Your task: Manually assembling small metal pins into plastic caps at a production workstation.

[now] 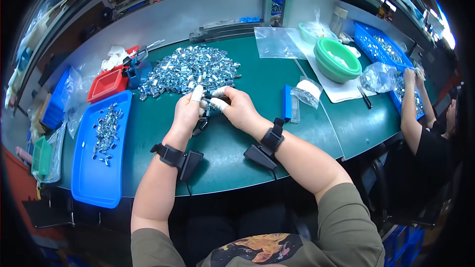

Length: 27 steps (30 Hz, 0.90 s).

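Both hands meet over the green table, just at the near edge of a big pile of small shiny metal parts (190,69). White covers sit on some of my fingertips. My left hand (188,111) is closed, its thumb and fingers pinching a small metal part. From the right, my right hand (240,109) closes on a small metal part too, thumb and forefinger together. A few dark and silver pieces (200,127) show beneath the fingers; their exact shape is hard to make out. To the left lies a blue tray (81,168) with a smaller heap of the same parts.
A red bin (108,84) stands behind the blue tray. At right are green bowls (337,60), a tape roll in a bag (308,91), a blue box (287,103) and a black pen (364,97). A co-worker's hands (414,75) reach into blue crates (381,44).
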Motion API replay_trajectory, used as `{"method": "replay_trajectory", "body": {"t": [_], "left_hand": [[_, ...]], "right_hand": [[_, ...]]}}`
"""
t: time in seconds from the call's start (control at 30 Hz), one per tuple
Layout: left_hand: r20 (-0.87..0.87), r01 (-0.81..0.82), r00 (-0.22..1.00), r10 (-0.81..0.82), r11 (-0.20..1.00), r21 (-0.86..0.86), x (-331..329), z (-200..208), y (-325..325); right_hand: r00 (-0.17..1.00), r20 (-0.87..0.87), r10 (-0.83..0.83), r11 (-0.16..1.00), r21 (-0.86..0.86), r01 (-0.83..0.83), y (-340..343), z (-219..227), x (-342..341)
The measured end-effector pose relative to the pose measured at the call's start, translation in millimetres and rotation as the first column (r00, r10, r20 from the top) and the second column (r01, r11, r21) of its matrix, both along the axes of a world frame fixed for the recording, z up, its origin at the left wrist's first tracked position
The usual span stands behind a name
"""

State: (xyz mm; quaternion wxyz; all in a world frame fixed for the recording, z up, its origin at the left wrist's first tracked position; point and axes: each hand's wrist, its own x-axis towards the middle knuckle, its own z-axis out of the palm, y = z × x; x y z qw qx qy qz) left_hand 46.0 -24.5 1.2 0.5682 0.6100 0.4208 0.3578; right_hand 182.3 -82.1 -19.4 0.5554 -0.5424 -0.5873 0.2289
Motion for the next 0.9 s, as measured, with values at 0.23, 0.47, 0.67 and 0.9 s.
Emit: {"method": "replay_trajectory", "body": {"t": [0.23,0.47,0.67,0.9], "left_hand": [[0.098,-0.007,0.995,0.012,0.999,-0.054,-2,-2,1],[0.259,0.092,0.959,-0.115,0.991,0.1,2,-5,-2],[0.266,0.091,0.952,-0.149,0.971,0.221,-4,-8,1],[0.241,0.051,0.962,-0.126,0.955,0.292,-6,-7,5]], "right_hand": [[0.947,0.32,-0.024,0.997,-0.057,0.044,-6,15,-1],[0.996,0.067,0.061,0.998,-0.01,-0.06,2,-1,3],[0.844,-0.484,0.233,0.894,-0.234,-0.381,-12,27,1],[0.628,-0.755,0.188,0.764,-0.29,-0.577,-10,24,-1]]}}
